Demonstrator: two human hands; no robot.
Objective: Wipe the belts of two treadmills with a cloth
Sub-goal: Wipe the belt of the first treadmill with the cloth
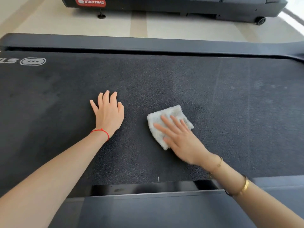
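Right hand (181,137) is flat on the cloth (167,122), fingers straight and spread, pressing it down onto the belt (164,76) — no pinch, no curl, just palm and fingers on top of the folded white towel. The cloth sits about mid-belt, a little right of centre, closer to the near edge than the far one. Left hand (109,112) is just beside it on the bare belt, also flat and relaxed, holding nothing, looking like a brace.

So the wipe is under way on this first treadmill. How much is done? Hard to call — the belt to the right shows pale smudges and faint streaks, so that stretch looks not yet cleaned; the left part, by the printed logo (32,61), looks darker and more even, possibly already covered. I'd put this belt at somewhere around the middle.

Beyond the far rail (148,44), across a strip of pale floor (181,27), stands the second treadmill (164,5) — only its base shows, belt out of view, presumably waiting its turn.
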